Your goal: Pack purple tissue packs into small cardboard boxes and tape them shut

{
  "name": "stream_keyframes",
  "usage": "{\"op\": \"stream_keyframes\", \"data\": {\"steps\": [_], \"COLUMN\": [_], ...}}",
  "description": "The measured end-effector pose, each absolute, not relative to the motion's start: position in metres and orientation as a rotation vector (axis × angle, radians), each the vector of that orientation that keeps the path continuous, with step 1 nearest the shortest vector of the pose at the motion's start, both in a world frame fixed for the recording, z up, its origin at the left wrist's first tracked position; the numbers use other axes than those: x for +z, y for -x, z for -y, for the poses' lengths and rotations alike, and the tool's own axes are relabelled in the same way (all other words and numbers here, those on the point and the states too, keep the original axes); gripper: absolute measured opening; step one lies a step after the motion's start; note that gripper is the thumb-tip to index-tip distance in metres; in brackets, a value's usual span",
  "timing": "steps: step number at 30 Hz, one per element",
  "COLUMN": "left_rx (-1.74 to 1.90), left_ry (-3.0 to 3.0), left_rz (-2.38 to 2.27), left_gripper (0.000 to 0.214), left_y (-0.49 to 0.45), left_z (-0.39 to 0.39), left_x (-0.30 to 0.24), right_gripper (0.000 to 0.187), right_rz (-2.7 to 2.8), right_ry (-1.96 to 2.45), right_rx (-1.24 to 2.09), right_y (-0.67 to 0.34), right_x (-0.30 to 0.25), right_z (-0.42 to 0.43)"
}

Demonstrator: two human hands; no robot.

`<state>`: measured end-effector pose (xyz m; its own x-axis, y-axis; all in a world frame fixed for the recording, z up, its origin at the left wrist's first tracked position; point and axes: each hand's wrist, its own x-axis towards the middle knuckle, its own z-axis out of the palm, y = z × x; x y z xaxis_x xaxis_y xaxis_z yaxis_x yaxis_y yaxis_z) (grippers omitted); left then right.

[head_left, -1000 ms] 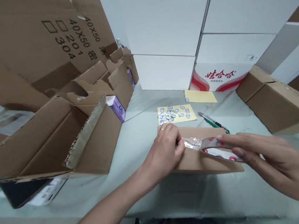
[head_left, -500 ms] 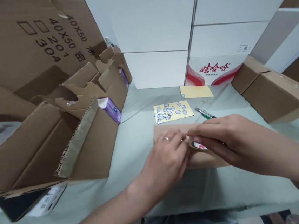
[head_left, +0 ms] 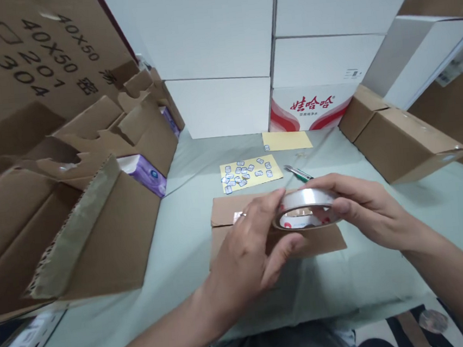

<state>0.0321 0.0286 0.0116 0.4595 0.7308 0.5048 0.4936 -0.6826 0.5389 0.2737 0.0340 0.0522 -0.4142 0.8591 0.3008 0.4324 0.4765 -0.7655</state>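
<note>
A roll of clear packing tape [head_left: 306, 208] is held up between both hands, above a flat brown cardboard box [head_left: 324, 241]. My left hand [head_left: 245, 248] grips the roll's near side, with fingers over the top and the thumb below it. My right hand [head_left: 361, 207] holds the far side, its fingers curled over the rim. A short shiny strip of tape [head_left: 238, 216] lies on the box top near my left fingers. Much of the box is hidden behind my hands.
Beyond the box, a yellow sheet with several small stickers [head_left: 251, 172] and a bare yellow sheet [head_left: 287, 140] lie on a pale green cloth [head_left: 188, 199]. A green-handled cutting tool [head_left: 298, 173] lies nearby. Open cartons rise left; white cartons stand behind.
The tape roll has risen off the box into both hands, and no strip now stretches from it. My right hand has moved in to the roll. The whole view has shifted as my head turned.
</note>
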Motion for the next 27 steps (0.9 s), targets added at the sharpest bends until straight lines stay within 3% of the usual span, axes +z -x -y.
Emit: {"op": "stream_keyframes", "data": {"steps": [2,6,12,15,19,27], "left_rx": [1.119,1.130,1.229,1.274,1.235,1.212], "left_ry": [-2.335,-2.131,-2.267,-2.308,-2.338,-2.309], "left_rz": [-1.008,-1.082,-0.903,-0.865,-0.897,-0.925], "left_gripper": [0.025,0.019,0.023,0.017,0.013,0.012], "left_y": [-0.038,-0.037,-0.036,-0.038,-0.035,-0.031], "left_z": [-0.030,-0.031,-0.036,-0.044,-0.053,-0.055], "left_x": [0.007,0.001,0.010,0.016,0.026,0.028], "right_gripper": [0.053,0.043,0.025,0.028,0.037,0.035], "right_rz": [1.999,1.936,1.935,1.999,2.139,2.581], "right_ry": [1.148,1.774,1.869,1.716,1.417,0.907], "right_rx": [0.739,0.427,0.331,0.298,0.292,0.360], "right_y": [-0.289,-0.330,-0.357,-0.370,-0.371,-0.314], "right_x": [0.043,-0.016,-0.108,-0.097,-0.041,0.020], "right_z": [-0.050,-0.095,-0.128,-0.130,-0.131,-0.138]}}
